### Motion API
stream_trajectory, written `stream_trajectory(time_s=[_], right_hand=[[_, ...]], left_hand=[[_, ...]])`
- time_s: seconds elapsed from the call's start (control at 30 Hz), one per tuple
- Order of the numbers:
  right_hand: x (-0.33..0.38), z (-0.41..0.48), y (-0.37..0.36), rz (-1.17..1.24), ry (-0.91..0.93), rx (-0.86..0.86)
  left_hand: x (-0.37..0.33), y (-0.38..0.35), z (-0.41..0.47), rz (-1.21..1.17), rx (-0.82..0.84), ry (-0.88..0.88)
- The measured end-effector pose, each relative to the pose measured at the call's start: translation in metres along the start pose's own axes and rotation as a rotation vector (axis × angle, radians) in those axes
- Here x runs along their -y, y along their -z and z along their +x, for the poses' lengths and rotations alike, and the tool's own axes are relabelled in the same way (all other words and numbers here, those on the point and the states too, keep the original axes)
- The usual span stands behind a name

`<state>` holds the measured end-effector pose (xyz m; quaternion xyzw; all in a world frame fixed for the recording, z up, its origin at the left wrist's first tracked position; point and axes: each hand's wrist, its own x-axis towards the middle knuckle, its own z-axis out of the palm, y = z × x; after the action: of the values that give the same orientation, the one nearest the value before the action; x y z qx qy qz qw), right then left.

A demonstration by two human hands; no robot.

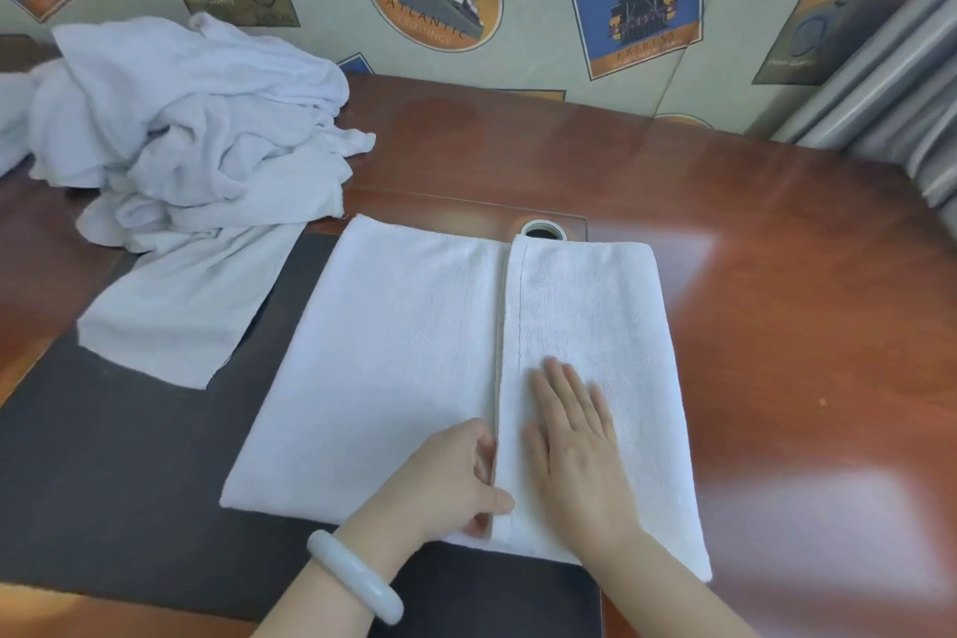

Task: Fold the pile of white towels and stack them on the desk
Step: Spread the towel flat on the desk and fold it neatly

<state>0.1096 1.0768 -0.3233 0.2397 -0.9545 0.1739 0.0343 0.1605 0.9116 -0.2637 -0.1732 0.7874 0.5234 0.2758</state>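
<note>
From the head view, a white terry-cloth towel (404,352) lies flat in the middle of the scene. It rests partly on a dark rectangular desk mat (129,456) and partly on the glossy reddish-brown wooden desk (777,275). Its right part is already folded over to the left, so a hemmed edge (510,326) runs down the middle from far to near.

The right hand (575,435) lies flat on this flap with its fingers straight and spread, pressing it down. The left hand (455,477), which wears a pale stone bangle (357,575) at the wrist, sits at the near end of the hem. Its thumb is over the edge and its fingers are bent against it, seemingly pinching the cloth.

The step in hand looks like squaring and smoothing the first lengthwise fold. The next move probably calls for bringing the left part over to the hem while keeping the near and far edges level.

The towel points away from the person, leaning slightly left at the far end. As it lies it looks about as wide as it is deep, but the fold sets its axis from near to far.

A heap of crumpled white towels (197,119) waits at the far left, with one end trailing onto the mat. No folded stack shows yet, so the task seems to be in its early stages. A round cable grommet (541,229) peeks out just beyond the towel's far edge.
</note>
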Motion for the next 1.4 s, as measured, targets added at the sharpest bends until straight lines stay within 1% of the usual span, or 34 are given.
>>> stream_trajectory(time_s=[0.07, 0.13, 0.2, 0.27, 0.33, 0.4, 0.47, 0.53, 0.57, 0.63, 0.7, 0.8, 0.83, 0.93, 1.0, 1.03, 1.07, 1.13, 1.2, 1.23, 1.3, 1.37, 1.4], right_hand=[[0.005, 0.000, 0.001, -0.016, -0.008, 0.002], [0.007, -0.002, 0.000, -0.079, 0.028, 0.035], [0.007, -0.006, -0.003, -0.133, 0.051, 0.082], [0.005, -0.006, -0.003, -0.149, 0.048, 0.092], [0.004, -0.005, -0.001, -0.134, 0.058, 0.092], [0.004, -0.008, 0.001, -0.100, 0.085, 0.096], [0.004, -0.007, 0.004, 0.004, 0.102, 0.098], [-0.005, 0.005, 0.014, 0.113, 0.050, 0.062], [-0.016, 0.012, 0.018, 0.094, 0.008, 0.016], [-0.043, 0.027, 0.024, -0.106, -0.077, -0.056], [-0.063, 0.033, 0.022, -0.225, -0.155, 0.017], [-0.071, 0.031, 0.014, -0.252, -0.154, 0.083], [-0.070, 0.030, 0.013, -0.258, -0.147, 0.077], [-0.066, 0.037, 0.019, -0.238, -0.121, -0.001], [-0.067, 0.057, 0.026, -0.188, -0.078, -0.088], [-0.072, 0.072, 0.030, -0.180, -0.072, -0.129], [-0.079, 0.088, 0.034, -0.190, -0.096, -0.134], [-0.089, 0.113, 0.040, -0.181, -0.153, -0.032], [-0.097, 0.121, 0.035, -0.073, -0.227, 0.135], [-0.099, 0.121, 0.033, -0.048, -0.253, 0.191], [-0.103, 0.123, 0.036, -0.133, -0.238, 0.219], [-0.108, 0.135, 0.041, -0.238, -0.158, 0.163], [-0.110, 0.142, 0.042, -0.247, -0.113, 0.133]], left_hand=[[0.008, -0.002, -0.007, 0.034, -0.090, -0.037], [0.014, -0.002, -0.011, 0.075, -0.165, -0.039], [0.017, -0.004, -0.015, 0.066, -0.178, -0.001], [0.012, -0.006, -0.014, 0.087, -0.192, 0.019], [-0.001, -0.007, -0.007, 0.111, -0.255, 0.002], [-0.016, -0.006, 0.012, 0.092, -0.373, -0.032], [-0.031, -0.005, 0.036, 0.036, -0.462, -0.048], [-0.038, -0.008, 0.055, 0.004, -0.473, -0.118], [-0.038, -0.010, 0.060, 0.014, -0.473, -0.167], [-0.034, -0.016, 0.063, 0.079, -0.495, -0.223], [-0.030, -0.023, 0.062, 0.140, -0.529, -0.231], [-0.039, -0.022, 0.076, 0.193, -0.542, -0.206], [-0.047, -0.019, 0.085, 0.179, -0.545, -0.208], [-0.068, -0.004, 0.120, 0.129, -0.555, -0.291], [-0.076, 0.005, 0.142, 0.127, -0.572, -0.323], [-0.077, 0.008, 0.150, 0.132, -0.583, -0.332], [-0.077, 0.010, 0.157, 0.148, -0.598, -0.349], [-0.069, 0.009, 0.165, 0.218, -0.634, -0.427], [-0.059, 0.003, 0.171, 0.335, -0.683, -0.520], [-0.055, 0.001, 0.174, 0.375, -0.714, -0.546], [-0.051, -0.002, 0.178, 0.401, -0.763, -0.547], [-0.049, -0.002, 0.179, 0.443, -0.811, -0.543], [-0.049, -0.001, 0.180, 0.473, -0.845, -0.528]])
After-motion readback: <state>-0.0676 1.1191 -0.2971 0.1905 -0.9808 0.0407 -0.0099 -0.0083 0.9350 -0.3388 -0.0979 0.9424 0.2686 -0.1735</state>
